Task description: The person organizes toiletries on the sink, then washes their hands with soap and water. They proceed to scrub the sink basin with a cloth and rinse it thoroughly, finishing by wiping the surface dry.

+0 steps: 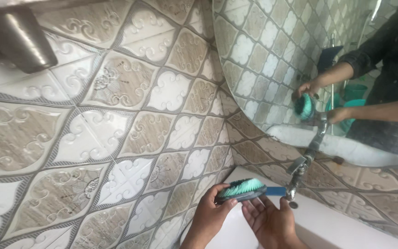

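Observation:
My left hand (210, 214) grips a scrubbing brush (241, 189) with teal bristles and a dark blue back, holding it by its body with the bristles facing up. The brush's blue handle points toward a metal tap (300, 173). Just below the handle is my right hand (268, 221), palm up with its fingers spread and nothing gripped in it. Both hands hover over the left end of a white basin (332, 228).
A curved-edged mirror (263, 60) on the wall reflects my arms, the brush and green buckets behind. Patterned beige and white tiles (116, 129) cover the wall. A metal cylinder (19, 37) juts out at the top left.

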